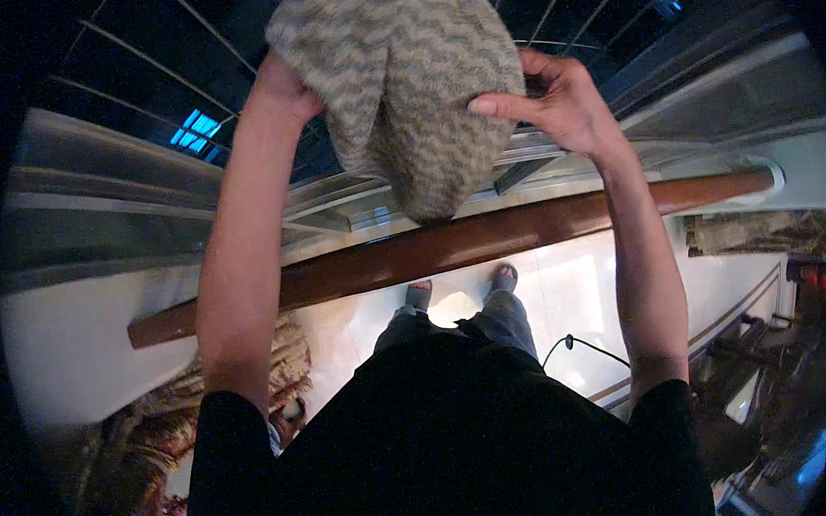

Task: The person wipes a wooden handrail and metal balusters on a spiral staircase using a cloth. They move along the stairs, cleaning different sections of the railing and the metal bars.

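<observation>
A grey-beige cloth (422, 83) with a wavy zigzag pattern hangs bunched between my hands at the top of the head view. Its upper part runs out of the picture, and a deep fold runs down its middle to a narrow lower end. My left hand (285, 86) grips the left edge, with most of its fingers hidden by the fabric. At the right edge, my right hand (558, 101) has its thumb on the front of the cloth and its fingers mostly behind. The lower tip overlaps a brown rail (413, 258) in the view.
Beyond the cloth is a dark window with a metal grid (177, 81) and a pale frame (123, 173). The brown rail crosses in front of me below it. My sandalled feet stand on a glossy tiled floor (573, 280). Blurred brown furnishings (751, 360) lie at the right.
</observation>
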`<control>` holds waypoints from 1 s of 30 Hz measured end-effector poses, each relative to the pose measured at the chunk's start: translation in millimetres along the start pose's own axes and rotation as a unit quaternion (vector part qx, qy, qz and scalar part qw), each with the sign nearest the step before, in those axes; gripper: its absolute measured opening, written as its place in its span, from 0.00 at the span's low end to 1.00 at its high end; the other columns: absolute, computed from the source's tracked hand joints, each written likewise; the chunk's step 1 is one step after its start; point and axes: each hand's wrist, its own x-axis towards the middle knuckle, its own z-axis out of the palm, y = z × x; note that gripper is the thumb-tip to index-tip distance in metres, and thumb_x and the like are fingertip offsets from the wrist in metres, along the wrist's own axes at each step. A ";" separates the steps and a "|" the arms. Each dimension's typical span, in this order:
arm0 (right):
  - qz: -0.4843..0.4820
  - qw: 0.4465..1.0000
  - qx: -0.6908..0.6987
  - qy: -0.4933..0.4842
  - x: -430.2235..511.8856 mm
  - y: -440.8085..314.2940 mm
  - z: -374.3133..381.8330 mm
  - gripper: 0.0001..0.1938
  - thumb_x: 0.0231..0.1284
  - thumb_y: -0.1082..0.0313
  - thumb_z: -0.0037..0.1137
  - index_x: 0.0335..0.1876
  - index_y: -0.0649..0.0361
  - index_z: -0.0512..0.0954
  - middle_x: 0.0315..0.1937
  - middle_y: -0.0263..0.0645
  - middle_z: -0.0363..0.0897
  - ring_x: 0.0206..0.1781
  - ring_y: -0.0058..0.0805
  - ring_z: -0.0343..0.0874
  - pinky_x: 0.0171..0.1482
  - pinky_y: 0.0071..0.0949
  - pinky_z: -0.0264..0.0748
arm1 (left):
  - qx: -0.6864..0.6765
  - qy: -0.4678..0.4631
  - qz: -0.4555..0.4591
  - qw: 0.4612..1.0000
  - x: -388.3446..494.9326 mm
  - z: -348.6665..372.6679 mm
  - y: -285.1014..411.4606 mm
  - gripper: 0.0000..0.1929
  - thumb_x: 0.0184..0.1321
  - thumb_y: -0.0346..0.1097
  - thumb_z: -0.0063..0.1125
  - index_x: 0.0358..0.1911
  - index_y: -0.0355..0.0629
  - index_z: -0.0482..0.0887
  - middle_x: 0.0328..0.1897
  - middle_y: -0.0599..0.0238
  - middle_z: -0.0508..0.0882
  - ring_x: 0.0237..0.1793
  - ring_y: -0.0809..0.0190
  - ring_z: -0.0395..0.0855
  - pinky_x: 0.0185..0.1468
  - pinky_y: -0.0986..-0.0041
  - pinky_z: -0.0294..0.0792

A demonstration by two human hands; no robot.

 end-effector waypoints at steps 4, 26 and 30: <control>-0.191 0.974 -0.105 0.062 25.4 37.5 -18.2 0.16 0.61 0.59 0.76 0.46 0.63 0.87 0.44 0.37 0.84 0.47 0.29 0.84 0.49 0.29 0.83 | -0.023 0.092 -0.004 0.995 15.9 -26.9 -7.0 0.26 0.75 0.48 0.57 0.72 0.44 0.74 0.73 0.56 0.79 0.70 0.51 0.78 0.73 0.53 0.72; 0.090 0.838 0.520 -0.138 51.2 159.8 -69.5 0.27 0.61 0.69 0.53 0.68 0.66 0.78 0.64 0.48 0.82 0.66 0.37 0.81 0.70 0.35 0.74 | 0.672 0.168 -0.122 0.710 -74.8 143.4 -235.9 0.16 0.69 0.46 0.65 0.52 0.43 0.90 0.49 0.47 0.91 0.49 0.41 0.88 0.60 0.50 0.78; -0.070 0.970 0.024 -0.233 61.4 231.1 23.1 0.19 0.72 0.63 0.56 0.66 0.52 0.83 0.61 0.45 0.84 0.65 0.40 0.79 0.70 0.39 0.73 | 0.791 0.291 0.060 0.535 -120.2 125.7 -174.0 0.16 0.63 0.45 0.73 0.48 0.43 0.90 0.42 0.53 0.91 0.43 0.47 0.89 0.52 0.56 0.77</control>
